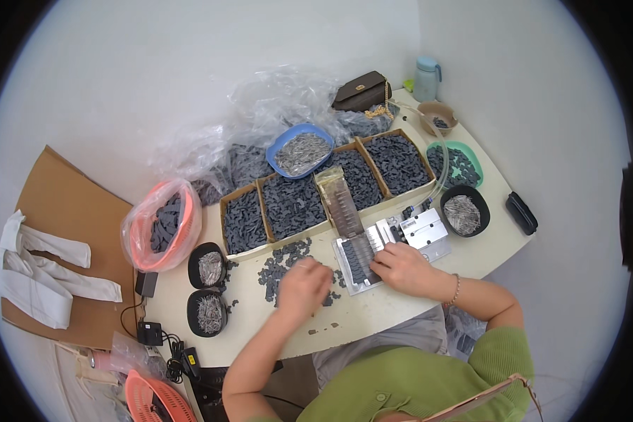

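Observation:
My left hand is over loose small dark grey plastic parts strewn on the table. Its fingers are curled together, and whatever they hold is hidden. My right hand rests at the metal jig, fingers bent and drawn together by its slotted section; I cannot make out what is in them. A row of dark parts sits in the jig, between my two hands. Behind it, a clear tape-edged plastic box leans against a divided tray heaped with dark parts.
A blue basin of metal pins stands on the tray. Black bowls with pins flank the work area. A green basin, a black case and a bottle are at right; a pink basket stands left.

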The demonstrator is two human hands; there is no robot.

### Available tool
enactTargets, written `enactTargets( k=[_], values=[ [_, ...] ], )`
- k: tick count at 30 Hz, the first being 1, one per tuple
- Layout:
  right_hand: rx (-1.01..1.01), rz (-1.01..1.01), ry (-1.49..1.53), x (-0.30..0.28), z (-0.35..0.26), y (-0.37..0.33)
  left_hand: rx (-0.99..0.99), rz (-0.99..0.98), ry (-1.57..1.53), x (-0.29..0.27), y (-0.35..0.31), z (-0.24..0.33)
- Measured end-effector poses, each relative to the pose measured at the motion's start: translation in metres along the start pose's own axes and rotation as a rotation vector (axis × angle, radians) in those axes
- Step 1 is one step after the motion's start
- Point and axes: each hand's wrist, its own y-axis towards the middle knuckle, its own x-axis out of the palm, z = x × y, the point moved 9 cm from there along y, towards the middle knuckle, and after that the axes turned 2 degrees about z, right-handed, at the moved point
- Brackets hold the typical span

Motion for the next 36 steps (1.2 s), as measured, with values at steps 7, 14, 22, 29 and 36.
enactTargets(
  k=[7,14,22,29,36],
  values=[
    [0.064,0.011,0.021,-0.014,0.005,-0.008,0.215,-0.073,0.197,0.063,0.009,0.040],
    [-0.004,-0.070,-0.108,-0.003,-0.003,-0.009,0.094,0.014,0.051,0.041,0.012,0.029],
    [0.085,0.106,0.054,-0.024,0.070,0.081,0.218,-0.272,0.133,0.059,-0.017,0.038],
    [0.296,-0.160,0.064,0.063,0.172,0.198,0.198,-0.330,0.208,0.074,-0.025,0.037],
    [0.328,-0.569,-0.042,0.120,0.162,0.232,0.111,-0.319,0.066,0.068,-0.025,0.027]
  ],
)
